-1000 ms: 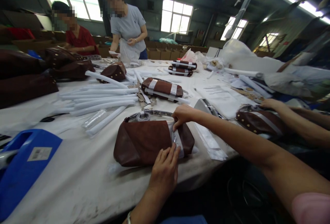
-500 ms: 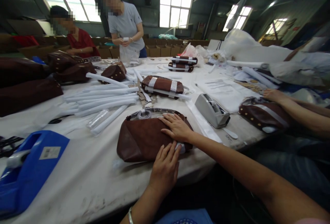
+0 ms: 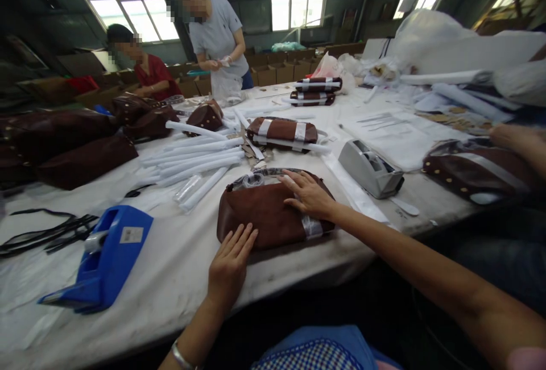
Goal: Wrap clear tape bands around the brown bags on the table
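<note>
A brown handbag [image 3: 264, 213] lies on the white-covered table right before me, its wrapped handle toward the far side. A strip of clear tape [image 3: 312, 227] crosses its right end. My left hand [image 3: 232, 259] rests on the bag's near left part, fingers stretched out and flat. Across the top at the right, my right hand [image 3: 307, 194] lies with fingers spread, near the handle. Neither hand grips anything. A blue tape dispenser [image 3: 123, 262] stands to the left of the bag, and a grey tape dispenser [image 3: 369, 171] to its right.
Behind the bag lie a pile of white foam tubes [image 3: 200, 157] and a taped brown bag [image 3: 281, 133]. More brown bags [image 3: 85, 159] are heaped at left. At right, a co-worker's hand [image 3: 516, 140] is by another bag [image 3: 473, 171]. Two people stand across the table.
My left hand has slid left along the bag, away from the tape strip, which now shows more. My right hand stays on top. The view has shifted a little.
</note>
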